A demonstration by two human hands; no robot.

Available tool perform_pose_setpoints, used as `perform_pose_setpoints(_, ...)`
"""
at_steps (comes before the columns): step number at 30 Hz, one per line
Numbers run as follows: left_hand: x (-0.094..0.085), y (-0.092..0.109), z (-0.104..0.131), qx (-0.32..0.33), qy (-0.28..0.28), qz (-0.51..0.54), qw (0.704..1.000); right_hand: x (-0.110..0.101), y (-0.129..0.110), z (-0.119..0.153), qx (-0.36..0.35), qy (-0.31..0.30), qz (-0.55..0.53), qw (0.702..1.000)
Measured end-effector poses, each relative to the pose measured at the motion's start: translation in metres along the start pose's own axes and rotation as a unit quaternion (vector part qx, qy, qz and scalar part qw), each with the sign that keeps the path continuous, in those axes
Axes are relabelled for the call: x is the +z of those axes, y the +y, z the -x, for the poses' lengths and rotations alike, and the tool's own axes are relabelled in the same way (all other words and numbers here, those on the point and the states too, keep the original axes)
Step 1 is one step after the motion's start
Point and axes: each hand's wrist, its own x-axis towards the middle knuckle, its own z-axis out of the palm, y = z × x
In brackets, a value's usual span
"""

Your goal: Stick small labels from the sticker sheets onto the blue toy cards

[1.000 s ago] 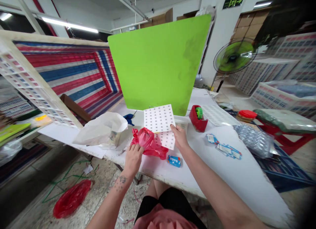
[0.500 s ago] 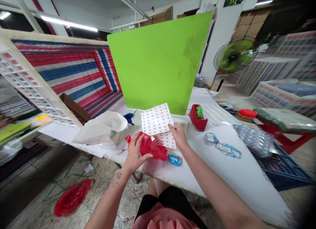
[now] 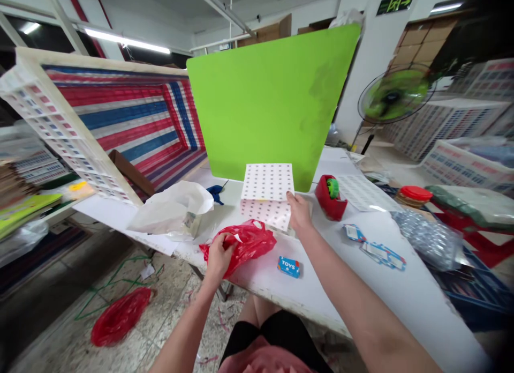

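My right hand (image 3: 299, 209) pinches the right edge of a white sticker sheet (image 3: 268, 181) printed with rows of small dark marks. A second part of the sheet, or another sheet below it, shows underneath. My left hand (image 3: 220, 255) grips the crumpled red plastic bag (image 3: 252, 241) at its left side, fingers closed on the film. In front of the bag, near the table's front edge, lies a small blue card pack (image 3: 289, 267) marked "TOYS". It touches neither hand.
A red tape dispenser (image 3: 331, 197) stands to the right, with several blue-and-white cards (image 3: 381, 253) nearer me. A white bag (image 3: 176, 207) lies at left. An upright green board (image 3: 269, 105) bounds the back; a blue crate (image 3: 477, 287) sits beyond the right edge.
My left hand has closed on the red bag and pulled it leftward, away from the blue pack. The sticker sheet in my right hand has turned straighter. The view has shifted slightly left.
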Motion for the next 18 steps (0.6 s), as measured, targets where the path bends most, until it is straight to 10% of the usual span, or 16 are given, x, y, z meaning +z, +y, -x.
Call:
perform_pose_setpoints(5,-0.002,0.008,0.004,-0.011,0.016,0.007,1.000,0.038,-0.012,0.008,-0.020,-0.064,0.035,0.997)
perform_pose_setpoints(11,-0.001,0.021,0.005,0.001,-0.008,0.003,1.000,0.028,-0.028,0.076,-0.100,-0.235,0.162,0.953)
perform_pose_setpoints(18,0.006,0.033,0.008,0.025,-0.032,-0.016,0.999,0.025,-0.034,0.100,-0.111,-0.256,0.220,0.935)
